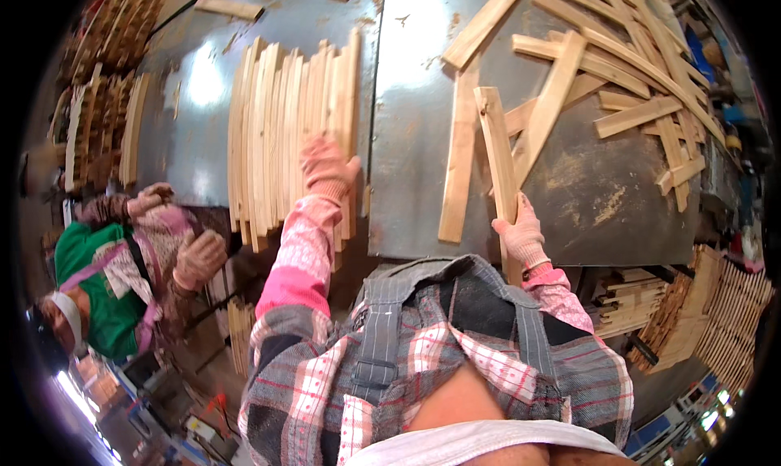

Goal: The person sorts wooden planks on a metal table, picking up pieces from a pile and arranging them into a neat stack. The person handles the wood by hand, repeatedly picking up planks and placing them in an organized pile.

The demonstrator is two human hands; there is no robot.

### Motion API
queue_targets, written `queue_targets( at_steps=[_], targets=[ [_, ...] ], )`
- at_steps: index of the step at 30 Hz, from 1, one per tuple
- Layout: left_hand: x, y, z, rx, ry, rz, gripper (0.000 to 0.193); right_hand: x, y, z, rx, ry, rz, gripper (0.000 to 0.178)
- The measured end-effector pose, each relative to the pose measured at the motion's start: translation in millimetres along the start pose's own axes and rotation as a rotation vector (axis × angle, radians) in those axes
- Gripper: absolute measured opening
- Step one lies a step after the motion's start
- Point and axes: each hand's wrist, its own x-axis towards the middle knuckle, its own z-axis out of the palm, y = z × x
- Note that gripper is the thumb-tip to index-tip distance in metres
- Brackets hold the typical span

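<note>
In a pink knitted glove, my left hand (327, 166) lies over the near part of a row of narrow wooden boards (277, 132), its thumb out to the right. These boards stand close side by side on the metal table, their ends uneven. My gloved right hand (522, 236) is closed around the near end of a single wooden board (498, 144), which points away from me and reaches past the table's near edge. Just left of it, another board (460, 157) rests on the table, and a slanting board (551, 108) lies to its right.
Loose boards (626, 59) are heaped at the far right of the metal table (569, 230). At left, a co-worker in a green top (93, 287) has gloved hands near the table edge. Stacked wood (634, 299) stands below at right, more (106, 124) at far left.
</note>
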Motion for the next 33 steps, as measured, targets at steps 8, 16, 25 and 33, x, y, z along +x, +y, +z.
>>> queue_targets(
  at_steps=[8,16,25,33],
  targets=[
    [117.4,122.6,-61.3,-0.495,0.352,0.314,0.068,101.6,-48.7,-81.4,0.157,0.4,0.002,0.08],
    [209.3,258.1,-32.7,-0.357,-0.137,0.1,0.069,174.5,-65.0,-79.3,-0.036,0.188,0.204,0.1],
    [-2.5,172.3,-14.3,-0.832,-0.22,0.029,0.046,156.7,-23.7,-78.9,0.609,0.046,-0.016,0.081],
    [-89.4,229.3,16.2,-0.493,-0.372,-0.072,0.126,115.4,-53.6,-33.0,0.523,-0.088,-0.01,0.104]
  ],
)
